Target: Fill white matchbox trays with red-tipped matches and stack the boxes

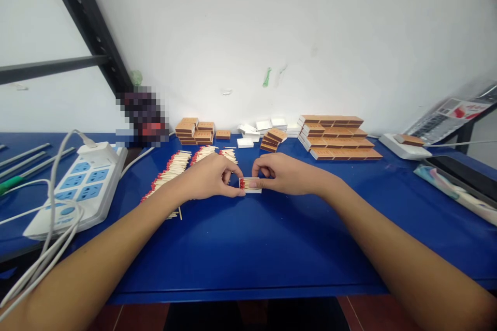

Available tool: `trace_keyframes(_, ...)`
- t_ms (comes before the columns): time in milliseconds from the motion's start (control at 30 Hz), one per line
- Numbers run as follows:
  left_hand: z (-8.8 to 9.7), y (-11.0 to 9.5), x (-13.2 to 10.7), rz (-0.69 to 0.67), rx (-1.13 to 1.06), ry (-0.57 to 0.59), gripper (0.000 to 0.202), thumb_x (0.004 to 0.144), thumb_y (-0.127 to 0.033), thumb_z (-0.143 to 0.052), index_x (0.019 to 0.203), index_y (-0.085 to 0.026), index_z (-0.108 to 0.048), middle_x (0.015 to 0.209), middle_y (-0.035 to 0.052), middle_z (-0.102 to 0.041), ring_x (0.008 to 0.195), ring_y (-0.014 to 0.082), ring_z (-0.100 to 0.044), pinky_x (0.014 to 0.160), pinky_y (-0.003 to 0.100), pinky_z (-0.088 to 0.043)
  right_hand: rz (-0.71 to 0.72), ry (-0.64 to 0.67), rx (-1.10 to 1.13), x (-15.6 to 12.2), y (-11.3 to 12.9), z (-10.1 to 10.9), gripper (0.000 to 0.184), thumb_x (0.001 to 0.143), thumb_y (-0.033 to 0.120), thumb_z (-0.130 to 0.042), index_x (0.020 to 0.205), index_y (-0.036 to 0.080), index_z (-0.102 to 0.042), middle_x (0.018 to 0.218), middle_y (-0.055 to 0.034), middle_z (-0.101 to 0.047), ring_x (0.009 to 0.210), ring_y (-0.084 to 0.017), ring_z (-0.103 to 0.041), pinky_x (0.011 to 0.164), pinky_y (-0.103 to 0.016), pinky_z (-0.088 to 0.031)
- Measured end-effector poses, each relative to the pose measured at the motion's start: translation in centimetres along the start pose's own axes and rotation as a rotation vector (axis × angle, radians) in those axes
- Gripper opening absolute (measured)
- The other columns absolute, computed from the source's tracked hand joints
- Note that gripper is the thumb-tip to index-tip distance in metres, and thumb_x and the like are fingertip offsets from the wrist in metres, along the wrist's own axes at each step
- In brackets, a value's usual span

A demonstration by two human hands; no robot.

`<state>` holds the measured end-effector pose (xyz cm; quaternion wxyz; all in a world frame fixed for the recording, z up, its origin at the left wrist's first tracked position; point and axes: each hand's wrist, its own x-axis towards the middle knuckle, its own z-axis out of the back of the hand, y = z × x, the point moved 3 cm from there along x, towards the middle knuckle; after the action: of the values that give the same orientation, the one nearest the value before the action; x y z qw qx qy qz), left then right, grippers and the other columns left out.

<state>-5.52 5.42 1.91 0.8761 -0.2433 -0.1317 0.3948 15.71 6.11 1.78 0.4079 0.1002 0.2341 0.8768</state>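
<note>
A small white matchbox tray (254, 191) sits between my hands over the blue table, with red-tipped matches (243, 184) lying in it. My left hand (209, 176) grips the tray's left end between thumb and forefinger. At the other end, my right hand (285, 173) is closed on the tray, its thumb over the matches and its other fingers curled behind. Rows of loose matches (176, 165) spread beside and behind my left hand, partly covered by it and the forearm.
Brown matchboxes (341, 154) are stacked at the back right, others (194, 132) at the back left. White trays (245, 143) and leaning brown sleeves (272, 139) lie between them. A power strip (89, 186) with cables is on the left, a phone (462, 176) on the right.
</note>
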Motion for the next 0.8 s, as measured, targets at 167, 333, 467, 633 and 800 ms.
trace_keyframes(167, -0.1, 0.2, 0.0, 0.004, -0.013, -0.002, 0.039, 0.079, -0.049, -0.084, 0.105, -0.020, -0.082, 0.061, -0.0034, -0.064, 0.054, 0.0128, -0.056, 0.052, 0.026, -0.035, -0.028, 0.016, 0.023, -0.1, -0.2, 0.2, 0.043, 0.089, 0.065, -0.071, 0.089, 0.022, -0.069, 0.077, 0.0008, -0.056, 0.064, -0.014, -0.045, 0.057, -0.029, -0.031)
trace_keyframes(333, -0.1, 0.3, 0.0, 0.007, -0.023, 0.002, 0.038, 0.079, -0.048, -0.084, 0.105, -0.020, -0.082, 0.061, -0.0037, -0.064, 0.054, 0.0131, -0.057, 0.052, 0.026, -0.036, -0.032, 0.007, 0.049, -0.1, -0.4, 0.1, 0.042, 0.088, 0.064, -0.072, 0.087, 0.022, -0.070, 0.073, 0.0016, -0.055, 0.061, -0.013, -0.045, 0.055, -0.029, -0.031)
trace_keyframes(467, 0.0, 0.2, 0.0, 0.011, -0.020, -0.003, 0.038, 0.079, -0.047, -0.085, 0.106, -0.020, -0.082, 0.061, -0.0034, -0.065, 0.054, 0.0132, -0.057, 0.052, 0.026, -0.036, -0.020, -0.021, 0.058, 0.0, -0.4, 0.3, 0.041, 0.088, 0.063, -0.072, 0.087, 0.022, -0.071, 0.071, 0.0017, -0.054, 0.060, -0.013, -0.046, 0.055, -0.029, -0.032)
trace_keyframes(633, 0.0, -0.1, 0.0, 0.011, -0.015, -0.022, 0.037, 0.079, -0.045, -0.085, 0.105, -0.018, -0.082, 0.061, -0.0037, -0.064, 0.054, 0.0132, -0.057, 0.053, 0.026, -0.037, -0.023, -0.185, 0.034, 0.3, -0.7, 1.1, 0.038, 0.094, 0.057, -0.066, 0.084, 0.020, -0.069, 0.068, 0.0011, -0.056, 0.060, -0.014, -0.047, 0.058, -0.029, -0.032)
trace_keyframes(800, 0.5, -0.3, -0.1, -0.003, -0.007, -0.066, 0.035, 0.079, -0.043, -0.085, 0.104, -0.019, -0.082, 0.060, -0.0041, -0.063, 0.054, 0.0129, -0.056, 0.054, 0.026, -0.037, -0.052, -0.370, -0.136, 0.8, -2.2, 1.4, 0.034, 0.099, 0.045, -0.062, 0.078, 0.020, -0.063, 0.071, -0.0013, -0.061, 0.063, -0.015, -0.051, 0.061, -0.031, -0.031)
